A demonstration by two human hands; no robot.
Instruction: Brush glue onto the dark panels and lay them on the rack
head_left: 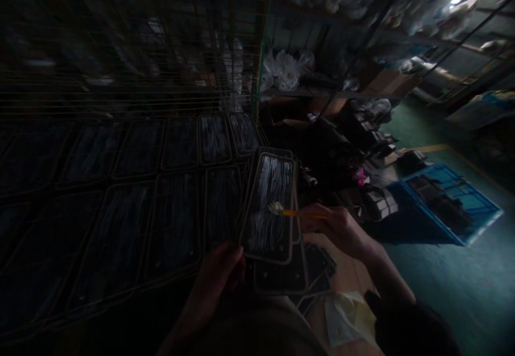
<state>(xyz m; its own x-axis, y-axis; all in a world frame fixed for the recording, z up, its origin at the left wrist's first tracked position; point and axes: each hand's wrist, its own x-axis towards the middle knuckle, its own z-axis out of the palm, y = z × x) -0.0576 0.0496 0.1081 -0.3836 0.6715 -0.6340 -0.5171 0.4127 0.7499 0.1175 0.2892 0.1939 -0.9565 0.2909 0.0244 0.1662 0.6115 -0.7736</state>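
While left hand (226,271) holds a panel (273,181), right hand (332,230) (curled) grips brush (294,213).

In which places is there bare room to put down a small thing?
A small wooden patch shows between the loose dark panels, the pale sheet and the right forearm. Green floor looks bare between that forearm and the blue crate. It is crowded at left with rows of panels, and around the streaked panel, left hand and brush.

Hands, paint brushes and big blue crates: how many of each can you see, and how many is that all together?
Hands: 2 (left hand, right hand)
Paint brush: 1
Big blue crate: 1
Total: 4
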